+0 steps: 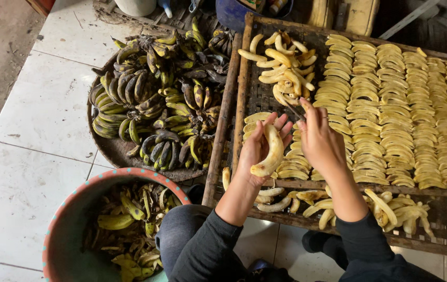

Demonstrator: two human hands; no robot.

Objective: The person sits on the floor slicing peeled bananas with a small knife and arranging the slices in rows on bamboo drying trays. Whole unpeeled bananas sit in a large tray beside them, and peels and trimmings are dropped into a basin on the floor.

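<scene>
A tub (56, 230) of peels sat near left, a tray (109, 151) of unpeeled bananas beyond it. Right lay a rack (244, 62) lined with slices (390, 115). The left hand (257, 149) cupped a peeled banana (272, 151); the right hand (320, 143) pinched a thin blade (292, 108) just beside it.

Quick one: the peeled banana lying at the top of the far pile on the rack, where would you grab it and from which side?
Probably at the middle of the peeled banana, fingers across its width, coming straight down from above. It lies flat on top of the pile, its upper side exposed, with other bananas crowding its ends and the wooden rack edge on its left.
</scene>
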